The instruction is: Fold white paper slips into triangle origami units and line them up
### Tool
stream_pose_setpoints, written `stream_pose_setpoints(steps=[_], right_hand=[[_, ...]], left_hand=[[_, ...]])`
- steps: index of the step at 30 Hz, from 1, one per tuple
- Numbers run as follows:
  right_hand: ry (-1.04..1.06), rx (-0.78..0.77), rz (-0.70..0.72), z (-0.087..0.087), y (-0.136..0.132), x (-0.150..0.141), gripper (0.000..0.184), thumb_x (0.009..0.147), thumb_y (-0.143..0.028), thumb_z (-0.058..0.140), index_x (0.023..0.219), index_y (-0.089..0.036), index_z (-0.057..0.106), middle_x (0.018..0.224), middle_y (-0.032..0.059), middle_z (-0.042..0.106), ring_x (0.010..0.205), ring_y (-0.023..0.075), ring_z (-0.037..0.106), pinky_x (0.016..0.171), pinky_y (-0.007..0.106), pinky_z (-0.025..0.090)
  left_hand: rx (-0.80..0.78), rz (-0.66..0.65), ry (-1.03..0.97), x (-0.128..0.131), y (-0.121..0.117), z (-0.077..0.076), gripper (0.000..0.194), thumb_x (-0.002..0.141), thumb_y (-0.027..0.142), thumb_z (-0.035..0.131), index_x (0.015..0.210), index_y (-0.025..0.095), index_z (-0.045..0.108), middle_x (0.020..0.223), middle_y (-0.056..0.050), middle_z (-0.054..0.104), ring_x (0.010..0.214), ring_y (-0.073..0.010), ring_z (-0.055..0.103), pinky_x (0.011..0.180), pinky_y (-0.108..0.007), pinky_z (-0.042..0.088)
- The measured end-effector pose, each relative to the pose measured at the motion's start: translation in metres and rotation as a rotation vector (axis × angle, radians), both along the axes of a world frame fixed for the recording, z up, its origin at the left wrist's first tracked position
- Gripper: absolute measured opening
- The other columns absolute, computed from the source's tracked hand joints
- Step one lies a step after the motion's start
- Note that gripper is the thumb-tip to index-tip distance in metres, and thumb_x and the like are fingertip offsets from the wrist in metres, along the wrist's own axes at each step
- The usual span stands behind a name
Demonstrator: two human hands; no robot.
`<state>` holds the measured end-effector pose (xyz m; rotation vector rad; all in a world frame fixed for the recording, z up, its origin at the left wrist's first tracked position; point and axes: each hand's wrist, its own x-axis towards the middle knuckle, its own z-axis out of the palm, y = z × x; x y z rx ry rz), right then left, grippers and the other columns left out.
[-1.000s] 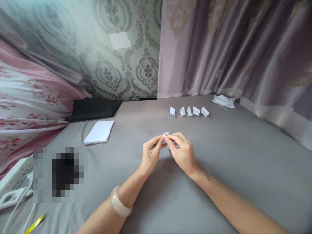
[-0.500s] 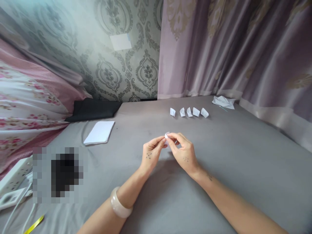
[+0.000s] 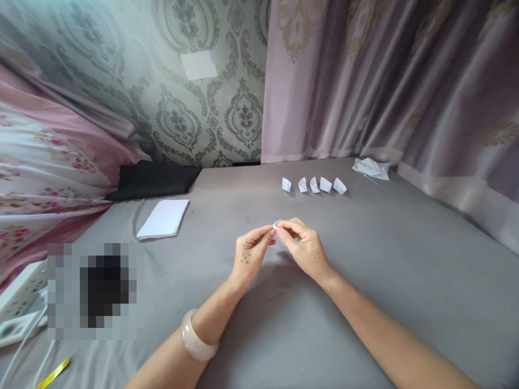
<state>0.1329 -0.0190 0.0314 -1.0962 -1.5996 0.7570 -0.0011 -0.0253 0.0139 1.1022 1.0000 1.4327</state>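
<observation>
Pinching white paper piece (image 3: 278,241) between left hand (image 3: 250,254) and right hand (image 3: 306,247), fingertips narrowed on it; our right hand turned slightly within 1 second, shaping likely unfinished.

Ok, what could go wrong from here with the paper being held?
The left grip and right grip pinch a small piece of paper, so it might slip or crease crookedly. They also hide part of it, so a bad fold could go unnoticed. Beyond, five folded papers sit close together on the grey cloth; a tug there might shift them.
</observation>
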Motion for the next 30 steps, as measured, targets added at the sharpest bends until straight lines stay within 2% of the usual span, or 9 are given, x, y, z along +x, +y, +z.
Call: stream_pose_setpoints(steps=[3,8,15,20,23,25,27,30], right_hand=[[0.008,-0.009,0.009,0.0006,0.0001,0.0004,0.015,0.086,-0.028,0.056,0.085,-0.02,0.069,0.081,0.0013,0.062,0.069,0.0111,0.056,0.065,0.023,0.047],[-0.012,0.0,0.001,-0.0004,0.0004,0.0011,0.017,0.087,-0.028,0.055,0.084,-0.019,0.07,0.076,0.0006,0.058,0.068,0.0109,0.055,0.065,0.023,0.046],[-0.033,0.029,-0.02,-0.002,-0.0019,-0.0001,0.017,0.086,-0.028,0.056,0.078,-0.018,0.067,0.074,0.0015,0.058,0.066,0.0116,0.056,0.064,0.024,0.047],[-0.051,0.031,-0.089,-0.0031,-0.0024,-0.001,0.018,0.08,-0.033,0.064,0.069,-0.019,0.058,0.071,0.001,0.058,0.064,0.0122,0.054,0.063,0.026,0.046],[0.025,-0.074,-0.067,-0.0022,-0.0019,-0.0015,0.023,0.074,-0.036,0.07,0.086,-0.019,0.06,0.08,0.0033,0.064,0.071,0.0147,0.059,0.065,0.028,0.049],[0.129,-0.205,0.041,-0.0007,-0.0016,-0.0022,0.03,0.075,-0.038,0.069,0.096,-0.018,0.063,0.086,0.0056,0.069,0.076,0.0165,0.063,0.068,0.029,0.05],[0.222,-0.306,0.132,0.0004,-0.0014,-0.0028,0.028,0.078,-0.041,0.066,0.093,-0.017,0.066,0.084,0.006,0.071,0.077,0.0172,0.065,0.07,0.03,0.051],[0.293,-0.36,0.111,-0.0007,-0.0008,-0.0031,0.027,0.077,-0.042,0.067,0.085,-0.017,0.069,0.079,0.0048,0.071,0.073,0.0168,0.065,0.067,0.029,0.05]], left_hand=[[0.037,0.005,0.029,-0.0015,0.0008,0.0014,0.015,0.074,0.028,0.073,0.087,0.023,0.078,0.083,-0.003,0.072,0.07,-0.0119,0.059,0.07,-0.025,0.05],[0.102,0.011,0.062,-0.0024,0.0021,0.0032,0.011,0.074,0.026,0.073,0.084,0.023,0.077,0.085,-0.003,0.065,0.081,-0.0129,0.058,0.072,-0.024,0.046],[0.034,-0.089,-0.019,-0.0038,0.0012,0.0049,0.014,0.078,0.029,0.07,0.089,0.023,0.077,0.091,-0.004,0.066,0.091,-0.0157,0.059,0.083,-0.027,0.045],[-0.047,-0.078,-0.095,-0.0046,0.0019,0.0025,0.013,0.078,0.031,0.07,0.082,0.02,0.076,0.084,-0.003,0.068,0.08,-0.013,0.057,0.078,-0.025,0.044],[-0.105,-0.049,-0.169,-0.0044,0.0031,0.0005,0.015,0.076,0.033,0.072,0.082,0.019,0.075,0.079,-0.002,0.068,0.073,-0.0115,0.055,0.073,-0.025,0.043],[-0.113,-0.051,-0.181,-0.004,0.0037,0.0001,0.017,0.075,0.033,0.073,0.083,0.019,0.075,0.08,-0.003,0.068,0.072,-0.0113,0.054,0.073,-0.025,0.043],[-0.106,-0.054,-0.168,-0.0036,0.0037,0.0004,0.018,0.074,0.033,0.074,0.085,0.018,0.074,0.082,-0.003,0.068,0.072,-0.0107,0.054,0.073,-0.025,0.044],[-0.108,-0.048,-0.163,-0.0032,0.003,0.0012,0.018,0.073,0.031,0.074,0.086,0.018,0.072,0.082,-0.002,0.066,0.071,-0.0097,0.053,0.071,-0.024,0.043]])
